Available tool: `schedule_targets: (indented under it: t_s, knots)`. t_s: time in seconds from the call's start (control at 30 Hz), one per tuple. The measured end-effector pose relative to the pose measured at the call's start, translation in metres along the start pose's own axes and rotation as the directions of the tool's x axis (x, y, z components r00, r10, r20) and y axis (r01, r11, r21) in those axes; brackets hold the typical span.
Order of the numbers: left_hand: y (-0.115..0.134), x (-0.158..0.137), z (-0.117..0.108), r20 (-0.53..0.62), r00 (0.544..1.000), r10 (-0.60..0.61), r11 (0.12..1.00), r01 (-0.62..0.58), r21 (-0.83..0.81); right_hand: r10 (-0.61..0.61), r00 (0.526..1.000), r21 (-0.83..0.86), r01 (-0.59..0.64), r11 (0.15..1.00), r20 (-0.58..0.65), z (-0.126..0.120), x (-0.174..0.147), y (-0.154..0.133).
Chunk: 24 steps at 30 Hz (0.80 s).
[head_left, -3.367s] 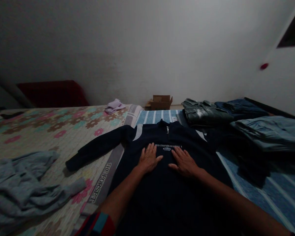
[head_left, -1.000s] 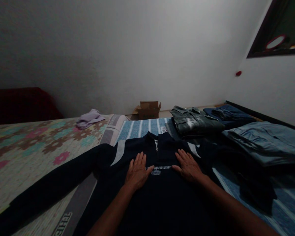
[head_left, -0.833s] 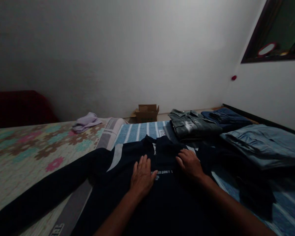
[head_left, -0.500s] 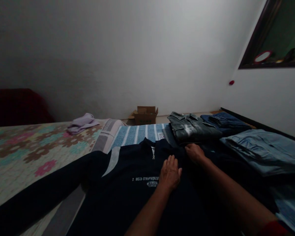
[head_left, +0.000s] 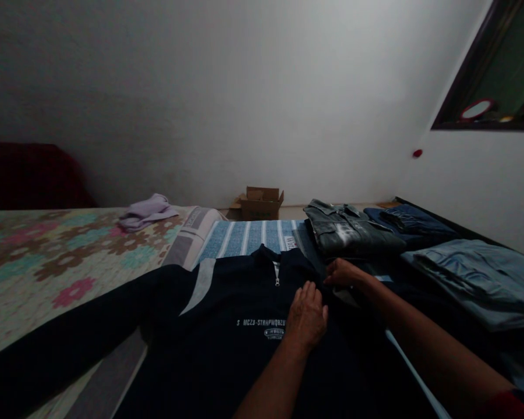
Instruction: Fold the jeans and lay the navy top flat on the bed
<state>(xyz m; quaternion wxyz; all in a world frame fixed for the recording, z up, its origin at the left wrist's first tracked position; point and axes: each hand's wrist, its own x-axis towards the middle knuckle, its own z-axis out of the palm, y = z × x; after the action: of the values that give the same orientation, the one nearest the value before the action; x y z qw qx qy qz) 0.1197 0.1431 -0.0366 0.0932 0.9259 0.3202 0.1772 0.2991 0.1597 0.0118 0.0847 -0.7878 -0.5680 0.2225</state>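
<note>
A dark navy zip-neck sweatshirt (head_left: 227, 337) lies spread on the bed, with pale lettering on its chest and a light panel at one shoulder. Its sleeve on the left side stretches out toward the lower left corner. My left hand (head_left: 306, 317) rests flat on the chest, fingers extended, beside the short zipper (head_left: 276, 276). At the shoulder on the right side, my right hand (head_left: 343, 273) pinches the sweatshirt's fabric between bent fingers. The sleeve on that side is dark and mostly hidden under my right forearm.
Right of the sweatshirt are a folded grey-green jacket (head_left: 349, 230), dark blue jeans (head_left: 413, 221) and light blue jeans (head_left: 484, 276). A lilac cloth (head_left: 146, 214) lies on the floral bedspread (head_left: 21, 267). Behind the bed stands an open cardboard box (head_left: 261, 206) near the wall.
My right hand has drawn slightly left with the shoulder fabric, and a strip of light blue shows below my right forearm. My left hand stays on the chest.
</note>
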Motion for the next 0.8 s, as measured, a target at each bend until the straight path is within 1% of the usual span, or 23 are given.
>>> schedule_targets:
  t_s: [0.07,0.23,0.37,0.43,0.53,0.6,0.7,0.8]
  knots:
    - [0.000,0.000,0.001,0.001,1.000,-0.001,1.000,0.001,0.005,-0.025,1.000,-0.040,0.024,0.999,-0.016,0.000,-0.005,-0.004]
    - [-0.001,0.000,0.003,-0.005,1.000,0.015,1.000,-0.015,0.023,-0.131,0.984,-0.145,0.113,0.983,-0.118,-0.002,-0.018,-0.016]
    - [-0.002,-0.001,0.004,-0.046,0.998,0.030,1.000,-0.030,-0.005,-0.255,0.954,-0.317,0.196,0.928,-0.155,-0.007,-0.034,-0.026]
    - [-0.003,-0.002,0.004,-0.058,0.997,0.049,0.999,-0.050,-0.013,-0.295,0.940,-0.396,0.208,0.894,-0.172,-0.011,-0.041,-0.026]
    - [-0.003,-0.002,0.005,-0.016,0.998,0.064,0.998,-0.064,-0.005,-0.267,0.941,-0.459,0.148,0.876,-0.206,-0.012,-0.046,-0.022]
    - [-0.002,-0.001,0.005,0.033,0.998,0.047,0.999,-0.047,-0.006,-0.223,0.950,-0.455,0.103,0.885,-0.218,-0.010,-0.045,-0.018]
    - [-0.001,0.001,0.003,0.102,0.995,0.022,1.000,-0.021,-0.006,-0.135,0.962,-0.377,0.037,0.926,-0.238,-0.007,-0.037,-0.015]
    - [-0.001,0.003,0.001,0.141,0.990,0.022,1.000,-0.022,0.001,-0.033,0.970,-0.263,-0.033,0.964,-0.240,-0.009,-0.026,-0.017]
